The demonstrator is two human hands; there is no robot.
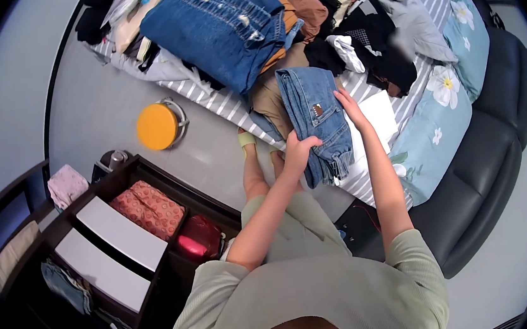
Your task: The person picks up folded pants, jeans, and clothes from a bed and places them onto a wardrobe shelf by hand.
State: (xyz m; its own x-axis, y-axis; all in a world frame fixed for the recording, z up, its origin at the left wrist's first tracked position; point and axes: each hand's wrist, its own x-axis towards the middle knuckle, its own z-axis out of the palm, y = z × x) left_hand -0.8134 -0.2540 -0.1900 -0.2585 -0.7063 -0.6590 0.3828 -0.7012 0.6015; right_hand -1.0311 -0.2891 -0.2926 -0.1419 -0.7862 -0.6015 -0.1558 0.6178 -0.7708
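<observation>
A pair of blue denim jeans, folded into a narrow bundle with a small brown patch showing, lies in front of me near the bed's edge. My left hand grips its near left side, thumb on top and the other fingers partly hidden. On the right side, my right hand holds the edge with its fingertips over the denim. Under and beside the bundle are tan trousers and a white sheet-like item.
Large blue jeans top a clothes heap on the striped bed. Dark garments lie farther right, by floral pillows. A yellow stool stands left. Open drawers are at lower left, a black leather seat right.
</observation>
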